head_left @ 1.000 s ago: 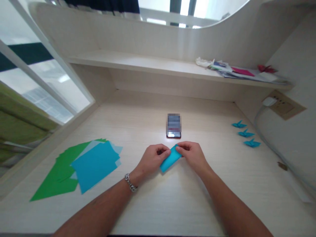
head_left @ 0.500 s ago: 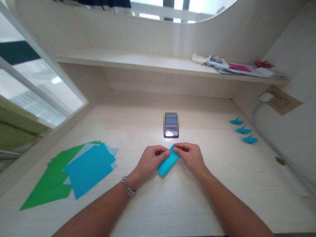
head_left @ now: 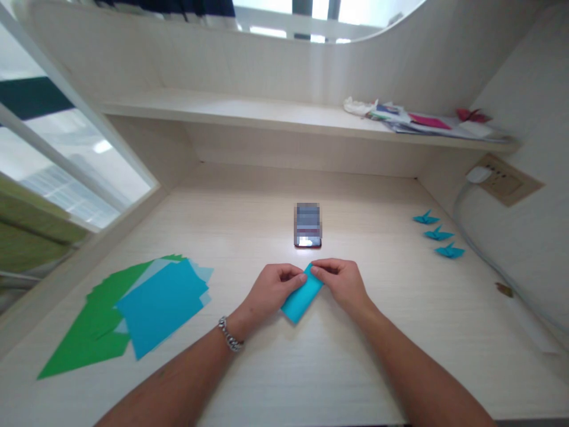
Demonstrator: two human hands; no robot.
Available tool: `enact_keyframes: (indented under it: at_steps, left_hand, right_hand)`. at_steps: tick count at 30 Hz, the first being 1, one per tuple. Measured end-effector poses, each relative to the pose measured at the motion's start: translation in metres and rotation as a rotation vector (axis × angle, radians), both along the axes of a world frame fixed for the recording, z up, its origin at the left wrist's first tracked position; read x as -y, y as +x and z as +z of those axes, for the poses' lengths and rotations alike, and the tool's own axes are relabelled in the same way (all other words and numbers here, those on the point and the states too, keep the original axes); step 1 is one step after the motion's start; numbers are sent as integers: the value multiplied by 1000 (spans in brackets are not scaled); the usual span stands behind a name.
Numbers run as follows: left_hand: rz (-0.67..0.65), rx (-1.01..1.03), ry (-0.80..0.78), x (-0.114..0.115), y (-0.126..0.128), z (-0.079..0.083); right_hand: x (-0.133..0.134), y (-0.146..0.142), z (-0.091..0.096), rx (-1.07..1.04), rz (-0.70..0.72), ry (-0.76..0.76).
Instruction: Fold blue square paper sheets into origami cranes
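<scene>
A folded piece of blue paper [head_left: 303, 299] lies slantwise between my hands at the middle of the desk. My left hand [head_left: 276, 286] pinches its upper left edge, thumb on top and fingers curled behind. At its far top corner my right hand [head_left: 344, 280] grips it between thumb and fingers. Just beyond the hands rests a phone [head_left: 307, 225], its screen blurred. Three small blue folded paper cranes [head_left: 438, 233] sit in a row at the right. To the left, blue paper sheets [head_left: 162, 308] overlap a fanned stack of green paper sheets [head_left: 80, 338].
A shelf [head_left: 249, 110] runs above the back of the desk [head_left: 249, 196], with papers [head_left: 429, 123] at its right end. On the right wall, a white plug with a grey cable [head_left: 486, 261] sits in a socket [head_left: 509, 181]. A framed pane [head_left: 89, 148] borders the left.
The near end of the folded blue paper looks slightly wider and reaches a little lower. Both hands keep their hold in almost the same place.
</scene>
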State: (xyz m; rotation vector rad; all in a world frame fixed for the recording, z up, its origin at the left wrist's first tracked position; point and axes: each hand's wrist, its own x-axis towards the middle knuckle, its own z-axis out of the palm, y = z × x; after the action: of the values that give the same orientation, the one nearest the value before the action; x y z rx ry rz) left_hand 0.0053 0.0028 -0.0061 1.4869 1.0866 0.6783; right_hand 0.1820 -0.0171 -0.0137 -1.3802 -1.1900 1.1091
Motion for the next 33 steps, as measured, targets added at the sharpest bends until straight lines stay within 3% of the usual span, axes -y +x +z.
enact_keyframes:
  at_steps: [5, 11, 14, 18, 33]
  left_hand:
    - [-18, -5, 1, 1, 0, 1]
    - [80, 67, 27, 2, 3, 3]
    - [111, 98, 14, 1, 4, 0]
    - [136, 117, 12, 1, 5, -4]
    - [182, 143, 3, 3, 7, -5]
  right_hand:
    - [1, -1, 2, -1, 18, 7]
    - [2, -4, -3, -272, 10, -129]
    - [0, -4, -4, -331, -59, -157]
    - [-1, -3, -2, -364, -118, -132]
    - [-1, -9, -6, -326, -117, -97]
